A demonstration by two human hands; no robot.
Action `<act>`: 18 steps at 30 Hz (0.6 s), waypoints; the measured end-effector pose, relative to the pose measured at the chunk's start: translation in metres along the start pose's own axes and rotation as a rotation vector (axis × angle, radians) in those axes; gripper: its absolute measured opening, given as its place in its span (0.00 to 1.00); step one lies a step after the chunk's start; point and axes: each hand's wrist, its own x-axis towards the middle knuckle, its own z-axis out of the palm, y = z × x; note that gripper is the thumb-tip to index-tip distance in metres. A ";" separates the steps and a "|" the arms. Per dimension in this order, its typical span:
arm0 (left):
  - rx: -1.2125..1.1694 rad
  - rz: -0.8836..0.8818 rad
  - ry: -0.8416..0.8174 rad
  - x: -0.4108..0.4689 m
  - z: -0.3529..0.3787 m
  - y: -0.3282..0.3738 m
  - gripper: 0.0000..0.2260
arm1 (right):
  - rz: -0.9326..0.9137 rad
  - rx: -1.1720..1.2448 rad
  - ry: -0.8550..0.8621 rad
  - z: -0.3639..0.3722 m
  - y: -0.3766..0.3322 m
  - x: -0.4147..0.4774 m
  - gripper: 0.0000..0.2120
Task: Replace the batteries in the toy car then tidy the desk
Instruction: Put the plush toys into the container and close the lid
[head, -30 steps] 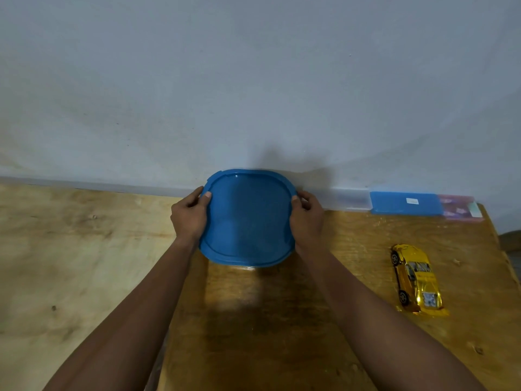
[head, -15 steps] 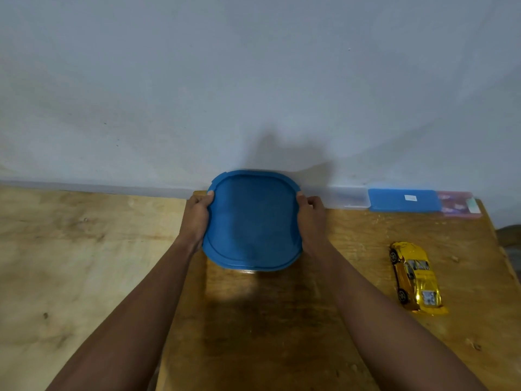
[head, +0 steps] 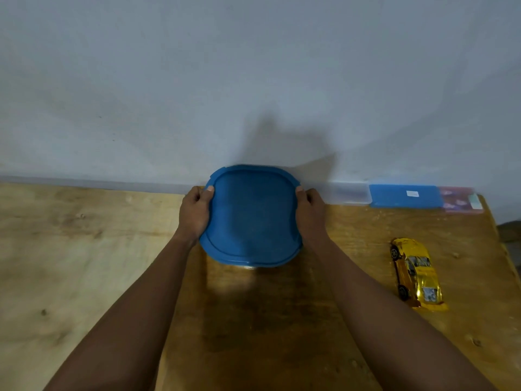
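Container (head: 251, 218), stiff blue-lidded plastic, appears light and slick; left hand (head: 194, 214) and right hand (head: 311, 214) each grip an opposite side rim, judged the soundest hold.

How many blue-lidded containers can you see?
2. The tub is held between the left hand and right hand. A flat box lies against the wall, to the tub's right. The tub may hide others.

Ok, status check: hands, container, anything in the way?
Left hand and right hand both grip the blue-lidded container by its sides. Lid on, near the wall. Yellow toy car lies apart, to its right.
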 end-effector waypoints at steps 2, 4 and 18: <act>0.001 -0.005 0.027 -0.005 -0.002 0.001 0.18 | 0.085 0.031 -0.029 -0.004 -0.002 -0.001 0.17; -0.027 -0.062 0.050 -0.011 -0.007 0.000 0.21 | 0.202 0.146 -0.109 -0.009 0.000 -0.003 0.18; -0.167 -0.024 0.048 -0.073 -0.010 -0.027 0.27 | 0.112 0.194 -0.116 -0.016 0.036 -0.050 0.14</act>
